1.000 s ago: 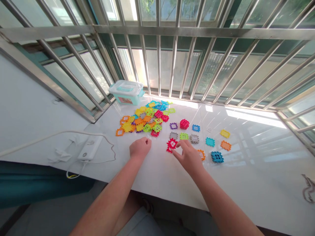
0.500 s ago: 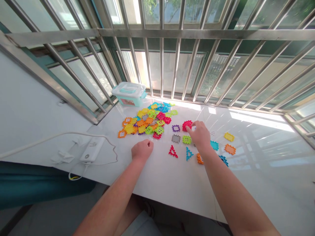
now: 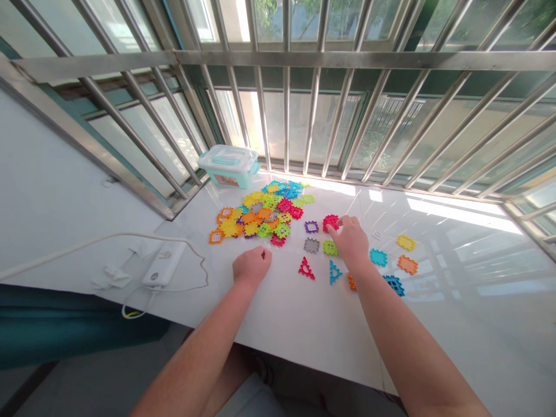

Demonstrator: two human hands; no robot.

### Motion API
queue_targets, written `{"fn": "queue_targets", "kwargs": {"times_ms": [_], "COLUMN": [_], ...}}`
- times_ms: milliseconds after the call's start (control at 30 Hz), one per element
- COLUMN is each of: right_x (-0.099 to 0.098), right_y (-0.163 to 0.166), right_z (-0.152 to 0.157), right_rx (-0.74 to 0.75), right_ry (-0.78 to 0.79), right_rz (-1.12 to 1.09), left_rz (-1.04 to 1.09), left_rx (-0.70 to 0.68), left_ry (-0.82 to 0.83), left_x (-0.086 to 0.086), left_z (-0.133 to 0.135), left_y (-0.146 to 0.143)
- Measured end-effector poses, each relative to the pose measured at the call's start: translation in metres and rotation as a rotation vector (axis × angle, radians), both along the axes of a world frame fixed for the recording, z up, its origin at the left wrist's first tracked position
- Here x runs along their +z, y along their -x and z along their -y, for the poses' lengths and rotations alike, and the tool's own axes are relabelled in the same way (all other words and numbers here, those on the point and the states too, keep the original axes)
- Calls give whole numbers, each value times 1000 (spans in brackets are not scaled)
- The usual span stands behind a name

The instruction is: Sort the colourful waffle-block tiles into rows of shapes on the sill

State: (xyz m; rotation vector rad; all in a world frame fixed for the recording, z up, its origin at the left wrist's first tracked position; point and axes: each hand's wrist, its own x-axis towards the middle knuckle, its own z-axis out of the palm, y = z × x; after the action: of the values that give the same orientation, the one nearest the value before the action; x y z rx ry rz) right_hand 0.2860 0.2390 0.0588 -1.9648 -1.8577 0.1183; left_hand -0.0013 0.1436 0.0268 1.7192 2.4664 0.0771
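My right hand (image 3: 353, 242) reaches forward over the white counter (image 3: 304, 313), its thumb and forefinger pinched on the edge of a red square interlocking tile (image 3: 329, 221). My left hand (image 3: 252, 264) rests on the counter as a loose fist with nothing showing in it. Between the hands lie a red triangle frame (image 3: 306, 268) and a blue triangle frame (image 3: 333, 271). Around the right hand lie single tiles: green (image 3: 329, 247), grey (image 3: 311, 245), purple (image 3: 311, 226), teal (image 3: 378, 257). A heap of mixed coloured tiles (image 3: 260, 214) lies ahead of the left hand.
A pale teal lidded box (image 3: 229, 165) stands at the back by the metal window bars (image 3: 286, 87). A white power bank with cable (image 3: 164, 263) lies at the left. Yellow (image 3: 405, 241), orange (image 3: 407, 264) and blue (image 3: 394, 284) tiles lie to the right.
My right hand let go of a red piece near the front; the red and blue triangles now lie there. It moved forward to the red square tile. The left fist stayed put.
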Motion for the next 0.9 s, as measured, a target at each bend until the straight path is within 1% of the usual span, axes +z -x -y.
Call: {"fn": "queue_targets", "kwargs": {"times_ms": [233,333,400,533,667,800,900], "right_x": [2,5,7,8,7,4,-2], "right_y": [0,-1,-2,-3,-11,-35,-60], "right_z": [2,11,25,70,130,187,222], "right_rx": [20,23,39,105,152,206,194], "right_ry": [-8,-43,-79,-131,-101,-93,-149], "right_rz": [-4,-25,-42,-91,-123,-79,-51], "left_rz": [2,-3,-8,6,17,10,12], "left_rx": [0,3,2,-3,2,-7,-8], "left_ry": [13,0,-8,9,17,-3,-10], "left_x": [0,-1,-1,0,2,1,0], "left_z": [0,-1,-1,0,0,0,0], "left_y": [0,0,0,0,0,0,0]}}
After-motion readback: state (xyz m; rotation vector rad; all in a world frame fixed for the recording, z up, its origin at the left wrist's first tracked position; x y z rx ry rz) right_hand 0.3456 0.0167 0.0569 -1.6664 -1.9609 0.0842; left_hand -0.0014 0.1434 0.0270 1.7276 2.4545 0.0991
